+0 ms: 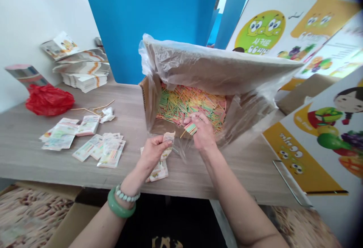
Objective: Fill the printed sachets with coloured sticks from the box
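My left hand (154, 150) is closed on a small printed packet (168, 144), held upright between thumb and fingers just in front of the carton. Under that hand, more packets (159, 171) lie on the table. My right hand (202, 130) is at the carton's front edge, its fingers closed round a small bundle of coloured sticks (191, 127) in pink, green and yellow. Behind it stands an open cardboard carton (149, 98) lined with clear plastic (249, 108). Many loose coloured sticks (193, 102) cover its bottom.
Left on the table (130, 119) lie filled packets (112, 151), flat packets (61, 132), a crumpled tissue (107, 115) and a red plastic bag (49, 99). Stacked paper packaging (85, 68) stands by the wall. Printed cartons (312, 142) rise at right; a blue panel (153, 24) stands behind.
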`<action>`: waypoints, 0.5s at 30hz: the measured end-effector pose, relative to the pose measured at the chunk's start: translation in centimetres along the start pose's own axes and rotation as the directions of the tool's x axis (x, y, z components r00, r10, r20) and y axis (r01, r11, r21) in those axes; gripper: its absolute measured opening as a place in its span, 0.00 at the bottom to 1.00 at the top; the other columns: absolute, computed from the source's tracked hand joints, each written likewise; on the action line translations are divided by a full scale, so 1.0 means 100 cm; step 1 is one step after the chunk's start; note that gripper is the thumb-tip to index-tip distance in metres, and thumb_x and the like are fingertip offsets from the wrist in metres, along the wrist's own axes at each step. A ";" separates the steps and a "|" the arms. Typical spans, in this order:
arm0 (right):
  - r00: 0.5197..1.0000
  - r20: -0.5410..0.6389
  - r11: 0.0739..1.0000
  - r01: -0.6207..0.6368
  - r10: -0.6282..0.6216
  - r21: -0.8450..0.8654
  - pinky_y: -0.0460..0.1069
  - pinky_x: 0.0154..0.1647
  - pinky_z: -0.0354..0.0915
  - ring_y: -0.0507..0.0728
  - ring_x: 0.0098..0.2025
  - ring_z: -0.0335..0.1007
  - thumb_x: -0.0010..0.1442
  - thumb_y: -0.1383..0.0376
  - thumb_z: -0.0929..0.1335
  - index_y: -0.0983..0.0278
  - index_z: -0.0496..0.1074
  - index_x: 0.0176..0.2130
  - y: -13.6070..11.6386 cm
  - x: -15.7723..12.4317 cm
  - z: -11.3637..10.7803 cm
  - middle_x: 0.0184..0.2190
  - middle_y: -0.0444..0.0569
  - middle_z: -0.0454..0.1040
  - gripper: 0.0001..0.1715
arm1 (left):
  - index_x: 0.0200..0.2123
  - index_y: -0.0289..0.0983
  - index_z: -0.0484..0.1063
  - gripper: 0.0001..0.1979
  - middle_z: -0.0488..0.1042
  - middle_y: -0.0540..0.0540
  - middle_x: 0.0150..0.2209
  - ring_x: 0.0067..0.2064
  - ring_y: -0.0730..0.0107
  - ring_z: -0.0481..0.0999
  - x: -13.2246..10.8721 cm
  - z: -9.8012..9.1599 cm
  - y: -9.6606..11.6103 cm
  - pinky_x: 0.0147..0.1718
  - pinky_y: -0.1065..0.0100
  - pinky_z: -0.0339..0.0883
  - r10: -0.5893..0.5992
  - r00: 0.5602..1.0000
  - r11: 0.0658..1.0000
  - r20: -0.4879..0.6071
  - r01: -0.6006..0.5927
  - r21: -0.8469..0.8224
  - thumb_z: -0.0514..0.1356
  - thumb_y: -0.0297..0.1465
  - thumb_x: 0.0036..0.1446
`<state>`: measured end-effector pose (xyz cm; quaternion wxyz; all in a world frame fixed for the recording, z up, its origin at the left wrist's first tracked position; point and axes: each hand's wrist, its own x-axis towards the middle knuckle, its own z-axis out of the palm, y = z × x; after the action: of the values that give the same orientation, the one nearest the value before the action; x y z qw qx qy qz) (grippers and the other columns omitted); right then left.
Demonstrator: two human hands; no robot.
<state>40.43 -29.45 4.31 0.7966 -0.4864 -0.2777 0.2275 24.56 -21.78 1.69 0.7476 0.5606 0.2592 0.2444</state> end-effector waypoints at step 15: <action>0.990 0.130 0.994 0.042 -0.055 0.098 0.48 0.33 0.66 0.55 0.34 0.77 0.61 0.59 0.68 0.60 0.67 0.33 -0.020 -0.045 0.060 0.24 0.41 0.75 0.08 | 0.21 0.33 0.73 0.15 0.66 0.54 0.20 0.24 0.78 0.60 -0.021 0.001 0.011 0.26 0.72 0.51 0.002 0.997 0.999 0.083 -0.006 0.045 0.72 0.38 0.38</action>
<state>33.30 -29.30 7.35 0.8039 -0.4249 -0.3307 0.2527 22.99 -22.90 3.00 0.7442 0.5875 0.2325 0.2165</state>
